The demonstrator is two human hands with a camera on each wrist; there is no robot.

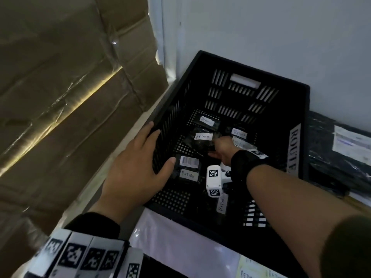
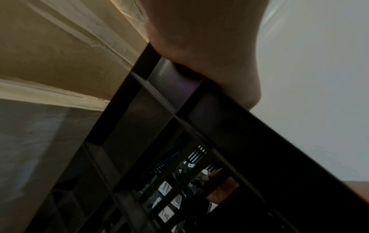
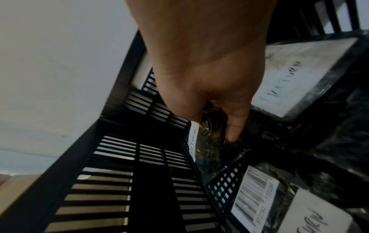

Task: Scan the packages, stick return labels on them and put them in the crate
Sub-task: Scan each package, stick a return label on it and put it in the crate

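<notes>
At the bottom of the head view, the left hand (image 1: pixel 132 169) lies nearest, its fingers draped over the left rim of the black crate (image 1: pixel 236 63) and its thumb inside, gripping the wall. The crate fills the middle of the frame, standing on the counter (image 1: pixel 180 247) against a white wall (image 1: pixel 261 27). Deeper inside it, at centre, the right hand (image 1: pixel 221 149) pinches a black package (image 3: pixel 211 149) bearing a "RETURN" label (image 1: pixel 203 136), low over the perforated floor. Other labelled packages lie around it. Taped cardboard boxes (image 1: pixel 60 77) fill the upper left.
</notes>
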